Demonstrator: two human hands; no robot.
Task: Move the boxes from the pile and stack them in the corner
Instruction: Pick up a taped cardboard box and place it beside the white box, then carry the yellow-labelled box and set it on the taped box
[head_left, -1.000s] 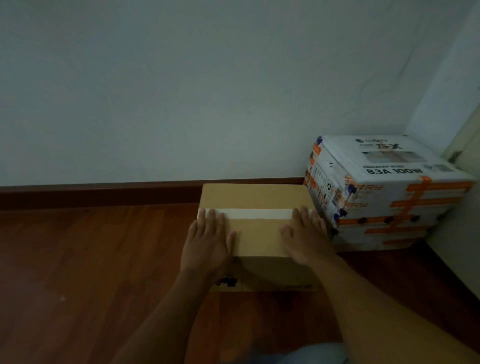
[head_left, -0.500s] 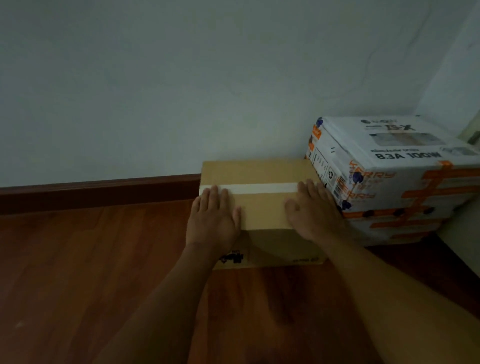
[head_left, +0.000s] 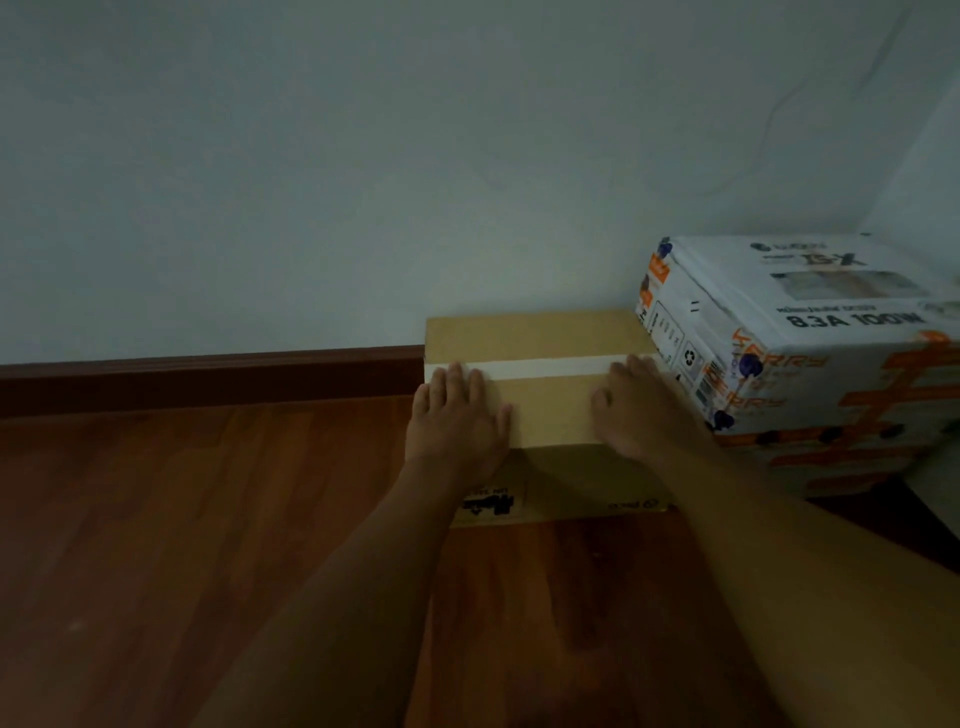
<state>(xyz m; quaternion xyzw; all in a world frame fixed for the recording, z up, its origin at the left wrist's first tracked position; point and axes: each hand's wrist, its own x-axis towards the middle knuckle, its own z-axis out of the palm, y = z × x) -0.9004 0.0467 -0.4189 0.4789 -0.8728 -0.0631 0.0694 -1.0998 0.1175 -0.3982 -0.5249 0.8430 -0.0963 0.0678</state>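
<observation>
A brown cardboard box (head_left: 540, 338) with a white tape strip across its top stands on the wooden floor, against the wall. Its right side touches a larger white box (head_left: 810, 332) with orange tape and printed text, which sits in the room's corner. My left hand (head_left: 457, 415) lies flat on the brown box's top near its left front edge, fingers spread. My right hand (head_left: 639, 405) lies flat on the top near the right front edge, beside the white box. Neither hand grips anything.
A dark wooden skirting board (head_left: 208, 374) runs along the pale wall (head_left: 363, 156) to the left of the boxes. Reddish wooden floor (head_left: 156, 571) stretches to the left and in front. A second wall closes the corner at the far right.
The brown box has slid away from me until it meets the wall, with both hands flat on its top. The view has shifted left, so the white box sits further right.
</observation>
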